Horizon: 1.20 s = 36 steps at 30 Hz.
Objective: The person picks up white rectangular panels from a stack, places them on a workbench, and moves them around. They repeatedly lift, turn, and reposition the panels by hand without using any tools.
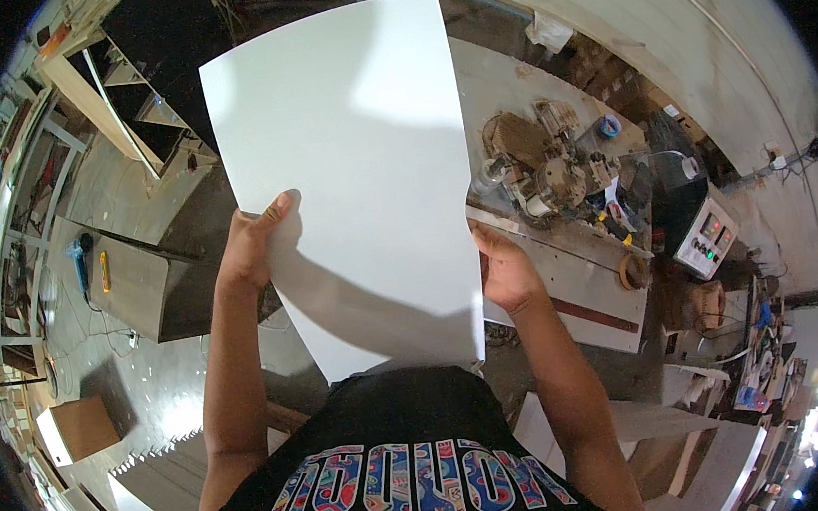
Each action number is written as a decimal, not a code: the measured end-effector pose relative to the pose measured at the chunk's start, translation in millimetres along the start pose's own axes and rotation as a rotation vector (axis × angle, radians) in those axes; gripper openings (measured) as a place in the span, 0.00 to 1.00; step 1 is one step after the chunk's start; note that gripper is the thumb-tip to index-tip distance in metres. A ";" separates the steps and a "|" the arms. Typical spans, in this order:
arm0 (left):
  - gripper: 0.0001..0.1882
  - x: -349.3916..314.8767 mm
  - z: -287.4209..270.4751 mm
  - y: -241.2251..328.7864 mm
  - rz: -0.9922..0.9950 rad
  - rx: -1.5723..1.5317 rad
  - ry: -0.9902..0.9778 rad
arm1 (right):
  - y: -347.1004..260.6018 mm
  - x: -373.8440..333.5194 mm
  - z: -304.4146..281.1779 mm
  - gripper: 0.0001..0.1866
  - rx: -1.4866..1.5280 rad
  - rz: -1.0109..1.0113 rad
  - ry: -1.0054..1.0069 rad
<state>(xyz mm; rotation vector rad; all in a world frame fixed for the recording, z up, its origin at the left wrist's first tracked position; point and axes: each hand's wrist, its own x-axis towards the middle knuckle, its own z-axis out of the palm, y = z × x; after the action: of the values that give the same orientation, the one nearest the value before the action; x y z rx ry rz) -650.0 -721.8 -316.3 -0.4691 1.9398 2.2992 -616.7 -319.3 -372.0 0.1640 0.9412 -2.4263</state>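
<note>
A large white sheet (372, 171) is held up in front of me, its lower edge close to my black shirt. My left hand (257, 240) grips its left edge, thumb lying on the face and the other fingers hidden behind. At the right edge my right hand (507, 264) holds on, with its fingertips partly out of sight at the border. The right edge looks slightly bent, with a thin lip along it. Shadow falls across the sheet's lower part.
Right of the sheet a workbench (619, 320) carries a dusty machine (542, 161) and a tape roll (634, 272). A control box (707, 237) with lit buttons stands farther right. On the left, a grey box-like cabinet (140, 289) bears a power tool (84, 264). A brown box (82, 430) sits on the floor.
</note>
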 end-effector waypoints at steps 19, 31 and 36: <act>0.35 32.0 -19.7 -39.2 -0.050 -0.013 0.067 | 53.3 -38.8 -38.9 0.30 -0.255 0.052 0.200; 0.23 50.1 -34.0 -53.9 -0.035 -0.112 0.029 | 61.7 -39.9 -48.9 0.25 -0.179 0.030 0.163; 0.24 49.0 -34.9 -52.9 -0.060 -0.097 0.069 | 62.0 -37.6 -50.2 0.26 -0.239 0.024 0.225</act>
<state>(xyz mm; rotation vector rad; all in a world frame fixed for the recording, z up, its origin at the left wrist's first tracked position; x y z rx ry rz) -676.3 -752.0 -385.6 -0.6151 1.8235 2.3774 -556.4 -308.4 -435.5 0.3645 1.3111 -2.2834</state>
